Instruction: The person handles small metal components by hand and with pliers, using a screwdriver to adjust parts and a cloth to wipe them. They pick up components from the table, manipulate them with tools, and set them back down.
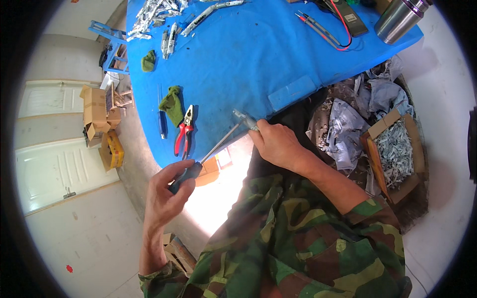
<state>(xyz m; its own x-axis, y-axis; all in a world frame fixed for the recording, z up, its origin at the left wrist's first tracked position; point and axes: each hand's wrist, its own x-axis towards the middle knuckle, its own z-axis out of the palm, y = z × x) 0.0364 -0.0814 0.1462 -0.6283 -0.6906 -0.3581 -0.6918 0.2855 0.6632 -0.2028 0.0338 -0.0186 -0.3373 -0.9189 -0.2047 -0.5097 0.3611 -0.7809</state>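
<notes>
My left hand is closed around the dark handle of a screwdriver, whose metal shaft points up and to the right. The shaft's tip meets a small whitish-grey piece near the table's front edge. That piece is gripped by my right hand, whose fingers hide part of it; its exact kind is unclear. Left of the work lie red-and-black pliers with the jaws pointing away. Beside them are a crumpled green cloth and a second, blue-handled screwdriver.
Whitish strip-like pieces are heaped at the blue table's far left. A multimeter with probe leads and a steel flask stand far right. On the right, a carton holds many similar pieces.
</notes>
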